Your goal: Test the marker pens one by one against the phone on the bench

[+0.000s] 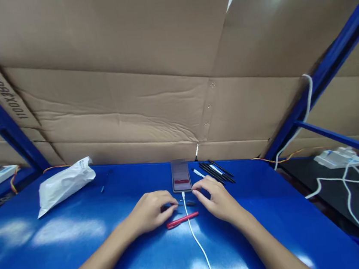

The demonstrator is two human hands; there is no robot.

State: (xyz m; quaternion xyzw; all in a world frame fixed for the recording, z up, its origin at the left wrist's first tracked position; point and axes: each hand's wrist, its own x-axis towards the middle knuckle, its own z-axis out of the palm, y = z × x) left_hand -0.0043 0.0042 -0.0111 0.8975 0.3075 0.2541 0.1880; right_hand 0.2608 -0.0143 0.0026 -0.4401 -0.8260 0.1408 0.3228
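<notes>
My left hand (pixel 155 209) is closed in a pinch, just left of a white cable (pixel 192 230). A thin, dark, small piece shows at its fingertips, too small to name. My right hand (pixel 217 197) has thumb and index finger curled towards each other by the lower right corner of a phone (pixel 181 179). Whatever lies between those fingertips cannot be made out. The phone lies flat with the cable plugged into its near end. A red pen (pixel 182 220) rests under or beside the cable. Between the hands is a small dark object (pixel 190 203).
Several black pens or sticks (pixel 216 171) lie beyond my right hand, beside a white stick (pixel 198 173). A white plastic bag (pixel 65 186) sits at the left of the blue table (pixel 142 259). Cardboard (pixel 124 102) walls the back. Cables and a power strip (pixel 339 157) are at right.
</notes>
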